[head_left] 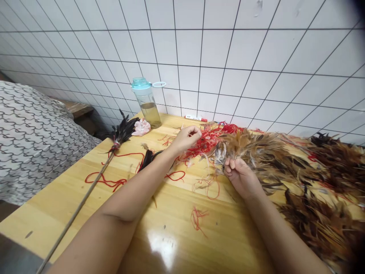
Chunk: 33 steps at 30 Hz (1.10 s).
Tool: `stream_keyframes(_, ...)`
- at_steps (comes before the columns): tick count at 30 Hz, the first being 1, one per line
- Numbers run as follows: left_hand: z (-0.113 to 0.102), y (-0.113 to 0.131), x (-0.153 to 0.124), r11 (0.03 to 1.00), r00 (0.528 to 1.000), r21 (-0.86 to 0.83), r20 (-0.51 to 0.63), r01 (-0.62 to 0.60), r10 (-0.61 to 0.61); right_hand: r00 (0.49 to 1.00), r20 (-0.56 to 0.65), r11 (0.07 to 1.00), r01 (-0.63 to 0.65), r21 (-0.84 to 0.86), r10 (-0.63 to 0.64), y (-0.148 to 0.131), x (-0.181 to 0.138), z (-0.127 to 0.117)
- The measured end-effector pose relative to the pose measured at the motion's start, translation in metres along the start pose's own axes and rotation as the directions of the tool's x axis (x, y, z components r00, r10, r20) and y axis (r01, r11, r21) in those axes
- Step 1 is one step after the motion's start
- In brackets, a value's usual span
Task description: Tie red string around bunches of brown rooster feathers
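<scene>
My left hand (186,139) is raised over the table beside a heap of tangled red threads (209,139). Its fingers are curled in a pinch, and anything between them is too small to make out. Farther right, my right hand (241,177) is closed with the fingertips at the pale, fluffy ends of a pile of brown feathers (262,152). What those fingers pinch is hidden. At the left, a thin stick (82,203) with black feathers (125,129) bound to its tip lies across the table corner. Red cord (107,182) trails from that binding, and more black feathers (146,160) lie behind my left forearm.
A bottle with a blue lid (149,106) stands near the tiled wall by a crumpled pinkish wad (142,127). A marker (196,118) lies along the wall. Darker feather piles (322,219) cover the right side. Loose red threads (196,219) lie in front. Patterned cloth (37,140) hangs at left.
</scene>
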<state>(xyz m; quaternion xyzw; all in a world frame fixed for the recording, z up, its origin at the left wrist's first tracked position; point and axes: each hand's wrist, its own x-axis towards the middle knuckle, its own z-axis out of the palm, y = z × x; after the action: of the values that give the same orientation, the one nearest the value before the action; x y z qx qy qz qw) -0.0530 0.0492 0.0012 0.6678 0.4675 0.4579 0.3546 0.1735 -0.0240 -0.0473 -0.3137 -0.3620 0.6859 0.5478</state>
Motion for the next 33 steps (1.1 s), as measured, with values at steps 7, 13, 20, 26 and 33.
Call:
stream_keyframes(7,-0.010,0.019,-0.003,0.997,0.994,-0.063,0.094,-0.049,0.055,1.000,-0.001,1.000,0.011,-0.019,-0.011,-0.007,-0.003,0.006)
stream_keyframes(13,0.000,0.034,-0.013,0.990,0.954,0.106,0.294,-0.091,0.057,1.000,-0.002,0.999,0.000,-0.033,0.000,-0.007,-0.005,0.013)
stream_keyframes(20,0.032,0.036,-0.027,0.979,0.933,0.063,0.320,-0.193,0.164,0.999,0.038,1.000,-0.024,-0.008,0.024,0.001,-0.007,0.016)
stream_keyframes(26,0.045,0.030,-0.033,0.916,0.921,0.227,0.288,-0.332,0.263,0.994,0.062,0.995,-0.089,-0.032,0.091,0.001,-0.006,0.013)
stream_keyframes(33,0.043,0.027,-0.030,0.975,0.907,0.135,0.406,-0.179,0.110,0.992,0.032,0.989,-0.117,-0.092,0.120,-0.003,-0.005,0.012)
